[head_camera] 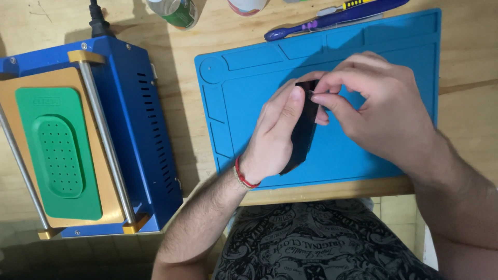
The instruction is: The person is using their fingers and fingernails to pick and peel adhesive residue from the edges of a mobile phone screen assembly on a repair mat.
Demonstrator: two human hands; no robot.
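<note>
My left hand (275, 137) grips a black phone (303, 136) edge-on, holding it tilted over the blue work mat (342, 57). My right hand (381, 111) is at the phone's upper end, thumb and forefinger pinched together on something very small at the top edge; what it is cannot be made out. A red band circles my left wrist. Most of the phone is hidden behind both hands.
A blue heating machine (135, 129) with a green perforated pad (57, 153) on a gold plate stands at the left. Purple-handled tools (332, 18) lie beyond the mat. Two bottles (176, 10) stand at the far edge. The wooden table's front edge (321, 192) runs just below the mat.
</note>
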